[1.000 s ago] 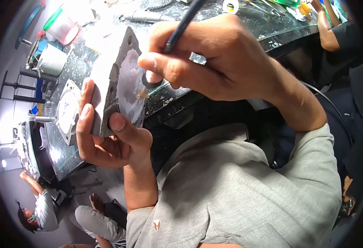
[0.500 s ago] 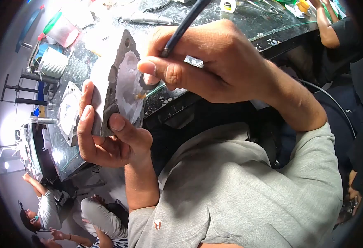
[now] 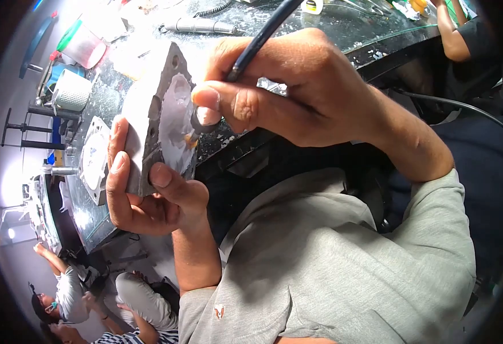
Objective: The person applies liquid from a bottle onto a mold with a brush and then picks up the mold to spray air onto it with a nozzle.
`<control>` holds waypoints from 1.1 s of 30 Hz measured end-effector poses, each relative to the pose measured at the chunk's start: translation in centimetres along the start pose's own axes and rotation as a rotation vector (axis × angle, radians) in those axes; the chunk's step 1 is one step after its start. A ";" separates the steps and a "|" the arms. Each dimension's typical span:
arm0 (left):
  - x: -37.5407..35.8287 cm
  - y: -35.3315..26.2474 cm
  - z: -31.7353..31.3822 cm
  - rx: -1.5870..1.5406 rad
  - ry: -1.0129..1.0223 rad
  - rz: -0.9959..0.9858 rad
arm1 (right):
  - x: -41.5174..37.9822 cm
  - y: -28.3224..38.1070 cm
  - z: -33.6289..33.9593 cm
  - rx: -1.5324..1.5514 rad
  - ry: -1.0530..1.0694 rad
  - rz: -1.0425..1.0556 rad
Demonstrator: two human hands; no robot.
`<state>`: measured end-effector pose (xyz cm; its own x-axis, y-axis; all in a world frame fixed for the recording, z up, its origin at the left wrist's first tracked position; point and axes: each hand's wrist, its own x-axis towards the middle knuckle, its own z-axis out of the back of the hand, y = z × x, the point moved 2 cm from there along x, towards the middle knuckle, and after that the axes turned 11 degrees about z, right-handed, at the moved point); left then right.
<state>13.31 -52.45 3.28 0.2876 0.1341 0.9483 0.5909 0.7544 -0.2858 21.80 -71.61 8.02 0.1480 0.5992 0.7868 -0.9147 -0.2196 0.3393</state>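
My left hand (image 3: 142, 195) grips a grey stone-like mould block (image 3: 154, 109) from below, thumb on its front edge, fingers wrapped behind. The block is tilted up and shows a pale hollow on its face. My right hand (image 3: 297, 86) holds a thin dark brush (image 3: 257, 40) like a pen. The brush tip touches the hollow near a small orange-brown spot (image 3: 190, 137).
A dark glass-topped bench (image 3: 343, 28) carries a white ribbed cup (image 3: 71, 92), a pink-capped container (image 3: 85, 43), a white mould plate (image 3: 94, 157) and a metal handpiece (image 3: 200, 26). Another person's arm (image 3: 455, 34) rests at the top right. People sit on the floor at the bottom left (image 3: 68, 292).
The brush tip has slid slightly left and down across the hollow. The block has shifted a little to the left with my left hand. People on the floor have moved.
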 end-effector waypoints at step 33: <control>0.9 0.5 -1.3 -0.456 -0.396 0.733 | -1.3 -1.1 -2.7 -0.147 -0.392 0.062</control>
<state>14.86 -52.81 3.78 0.4767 0.7461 0.4647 0.6261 0.0828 -0.7753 21.65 -70.06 5.27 0.1966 0.2442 0.9496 -0.9661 -0.1170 0.2301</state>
